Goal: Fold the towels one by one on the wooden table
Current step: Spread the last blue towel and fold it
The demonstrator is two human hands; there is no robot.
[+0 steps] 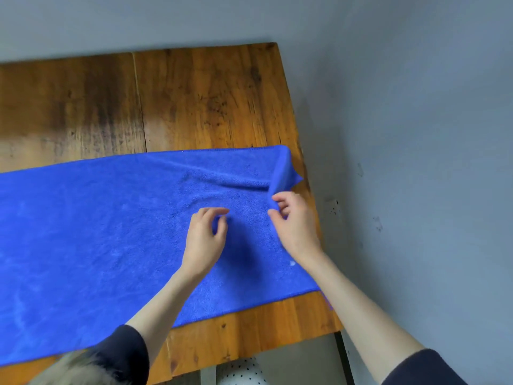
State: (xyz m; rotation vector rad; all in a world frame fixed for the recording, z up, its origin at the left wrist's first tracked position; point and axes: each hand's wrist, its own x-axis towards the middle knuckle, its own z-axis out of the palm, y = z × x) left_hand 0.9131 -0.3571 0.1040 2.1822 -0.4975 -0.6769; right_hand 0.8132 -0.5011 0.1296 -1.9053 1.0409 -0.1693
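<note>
A large blue towel [97,240] lies spread across the wooden table [200,101], reaching from the left edge of view to the table's right edge. Its far right corner is lifted and folded over into a raised flap. My right hand [294,223] pinches the towel's right edge just below that flap. My left hand [206,237] hovers over the middle of the towel with its fingers loosely curled; whether its fingertips hold any cloth is hard to tell.
The table's right edge runs close to a grey wall [416,134], and the wall also stands behind the far edge. Bare wood shows beyond the towel and along the near edge [249,329]. A dotted white object [241,373] sits below the table.
</note>
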